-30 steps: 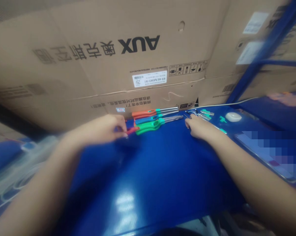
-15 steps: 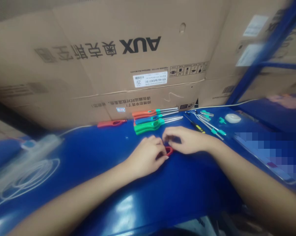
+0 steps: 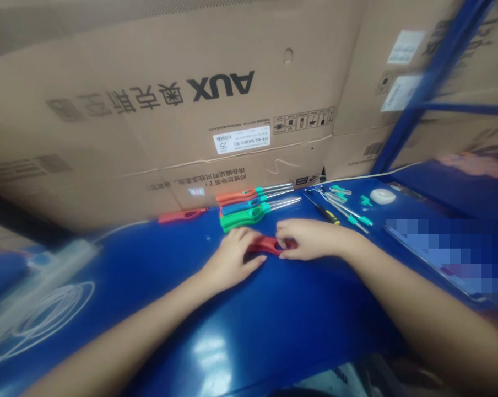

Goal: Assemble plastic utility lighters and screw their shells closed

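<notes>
Biggest first: brown carton (image 3: 162, 132) stood behind the work area, AUX print upside down. Blue tabletop (image 3: 249, 320) filled most of the lower view. Blue post (image 3: 414, 94) ran on a slant at right. Flat device (image 3: 434, 262) lay at the right, screen pixelated. White cable (image 3: 53, 314) lay coiled at far left.

Left hand (image 3: 236, 256): fingers curled over the left end of the red handle (image 3: 268, 245), thumb below it, holding. Right hand (image 3: 304, 240): fingers and thumb closed on its other end, by the slot. Handle spanned the gap between both hands, mid-table, roughly level.

Three tools with metal shafts sat side by side just behind the hands, shafts pointing right: orange tool (image 3: 236, 194) nearest the carton, blue tool (image 3: 241, 207), then green tool (image 3: 241, 219). Second red handle (image 3: 183, 216) lay left of them, near the carton. Black-and-yellow screwdriver (image 3: 327, 214) lay beyond the right hand. White mouse (image 3: 382, 196) farther right, small green part (image 3: 365, 201) just beside it.
</notes>
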